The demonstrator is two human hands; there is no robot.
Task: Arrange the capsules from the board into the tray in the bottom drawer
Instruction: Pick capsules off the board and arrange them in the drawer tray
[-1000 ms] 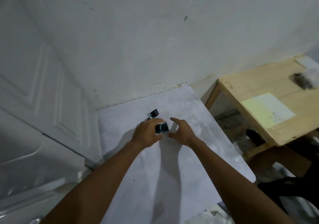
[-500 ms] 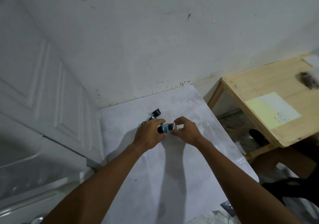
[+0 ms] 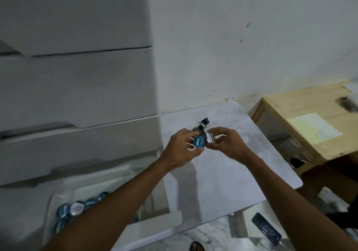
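My left hand (image 3: 182, 148) is shut on a blue-lidded capsule (image 3: 199, 142), held above the pale marble board (image 3: 219, 177). My right hand (image 3: 226, 144) pinches a silver-lidded capsule (image 3: 210, 138) right beside it; the two capsules touch. A few more dark capsules (image 3: 203, 124) lie on the board just behind my hands. At lower left the bottom drawer stands open, and its clear tray (image 3: 58, 198) holds several blue and silver capsules (image 3: 76, 208), partly hidden by my left forearm.
A white chest of drawers (image 3: 77, 88) fills the left. A wooden table (image 3: 313, 119) with a pale paper stands on the right. A dark flat object (image 3: 266, 229) lies on the floor at lower right. A white wall rises behind the board.
Both hands lifted their capsules off the board and hold them together. My view swung left and down, so the drawers and the open bottom drawer with its tray now show.
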